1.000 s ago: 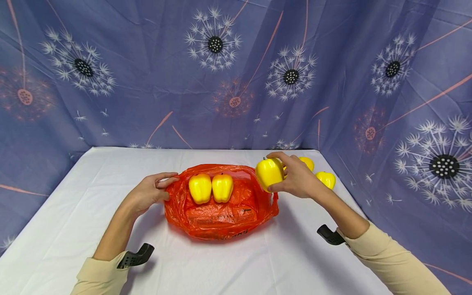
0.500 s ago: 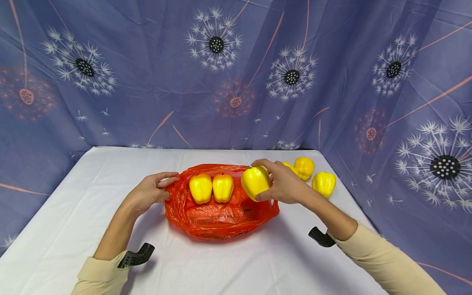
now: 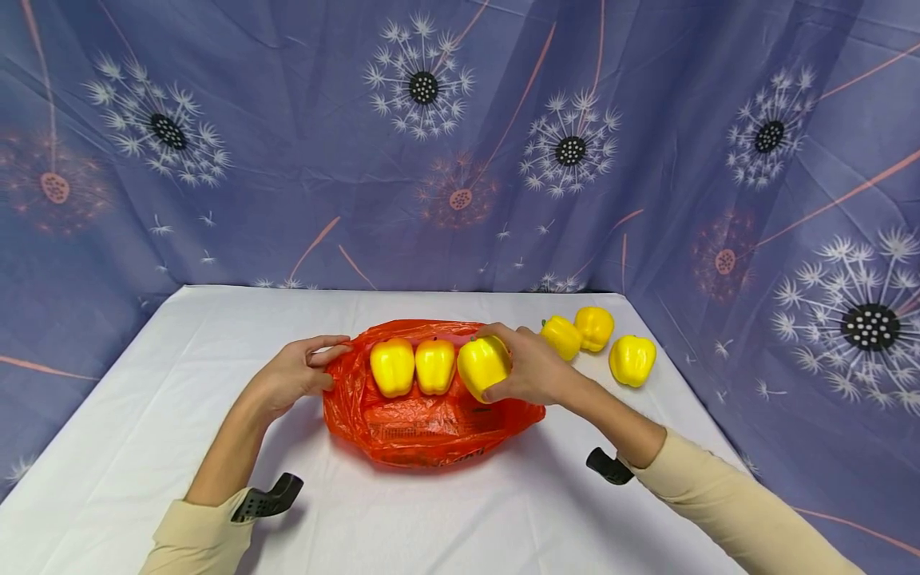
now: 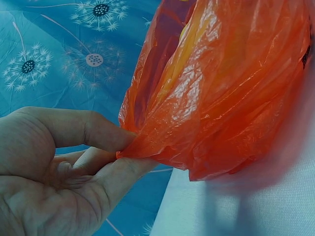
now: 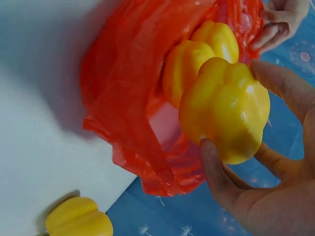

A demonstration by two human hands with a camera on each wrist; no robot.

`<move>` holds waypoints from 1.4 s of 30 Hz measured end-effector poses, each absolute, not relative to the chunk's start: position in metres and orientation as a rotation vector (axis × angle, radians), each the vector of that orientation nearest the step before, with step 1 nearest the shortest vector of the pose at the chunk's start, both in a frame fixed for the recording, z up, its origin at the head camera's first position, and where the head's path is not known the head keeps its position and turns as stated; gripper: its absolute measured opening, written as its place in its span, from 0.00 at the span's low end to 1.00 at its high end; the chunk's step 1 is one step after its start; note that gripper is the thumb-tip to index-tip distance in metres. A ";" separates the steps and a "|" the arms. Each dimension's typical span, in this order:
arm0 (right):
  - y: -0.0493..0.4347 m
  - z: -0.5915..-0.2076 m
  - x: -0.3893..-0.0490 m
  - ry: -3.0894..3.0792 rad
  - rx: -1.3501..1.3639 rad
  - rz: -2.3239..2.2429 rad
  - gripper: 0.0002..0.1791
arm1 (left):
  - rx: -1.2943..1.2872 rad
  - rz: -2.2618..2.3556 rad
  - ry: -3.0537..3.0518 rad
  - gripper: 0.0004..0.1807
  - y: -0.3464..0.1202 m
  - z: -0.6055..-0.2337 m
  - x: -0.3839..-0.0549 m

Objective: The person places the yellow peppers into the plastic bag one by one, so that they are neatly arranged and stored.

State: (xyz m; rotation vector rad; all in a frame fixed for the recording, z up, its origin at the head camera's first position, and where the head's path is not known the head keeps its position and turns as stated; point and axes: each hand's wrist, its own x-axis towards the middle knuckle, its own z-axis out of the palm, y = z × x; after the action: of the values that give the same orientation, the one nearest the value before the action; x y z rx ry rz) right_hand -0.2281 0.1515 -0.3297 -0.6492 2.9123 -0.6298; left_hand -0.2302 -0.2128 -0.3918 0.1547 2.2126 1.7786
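Note:
An orange-red plastic bag lies with its mouth spread wide, and two yellow bell peppers sit side by side in it. My left hand pinches the bag's left edge between thumb and fingers, as the left wrist view shows close up on the thin film. In my right hand is another yellow bell pepper, gripped between thumb and fingertips. It overlaps the right part of the bag's opening, close beside the two peppers inside.
To the right of the bag, three more yellow bell peppers stand on the white-covered table: one pepper close behind my right hand, another beside it, and a third pepper nearer the right edge. A blue dandelion-print curtain surrounds the back and sides.
My right hand has carried its bell pepper leftward and slightly down, from the bag's right rim to over the opening. The left hand has stayed at the bag's left edge.

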 end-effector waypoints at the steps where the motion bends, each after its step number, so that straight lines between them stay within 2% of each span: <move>1: 0.150 -0.332 -0.229 2.918 -0.644 -0.625 0.46 | 0.155 1.777 2.214 0.44 -0.213 -0.392 -0.230; 30: 0.141 -0.371 -0.243 2.945 -0.537 -0.583 0.50 | 0.169 1.781 2.220 0.44 -0.212 -0.392 -0.230; 42: 0.136 -0.379 -0.246 2.930 -0.536 -0.532 0.48 | 0.170 1.784 2.221 0.44 -0.213 -0.392 -0.230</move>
State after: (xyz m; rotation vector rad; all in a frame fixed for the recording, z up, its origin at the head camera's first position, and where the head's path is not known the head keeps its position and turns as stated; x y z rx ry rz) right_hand -0.2456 0.1362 -0.3791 -0.5356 2.9304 -0.5322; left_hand -0.2299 -0.2125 -0.3924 0.1703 2.2214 1.7841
